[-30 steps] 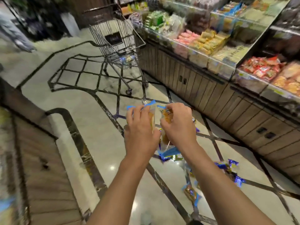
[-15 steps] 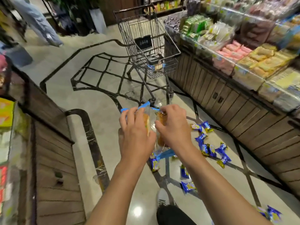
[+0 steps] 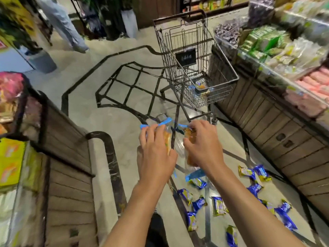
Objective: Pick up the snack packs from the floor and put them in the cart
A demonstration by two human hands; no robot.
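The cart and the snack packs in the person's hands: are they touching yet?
Apart. The head view shows the snack packs held in the left hand and right hand, with bare floor between them and the cart.

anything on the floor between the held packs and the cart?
Head view: no. Between the clear snack packs gripped by the left hand and right hand and the cart lies bare floor. The loose blue packs lie nearer the person.
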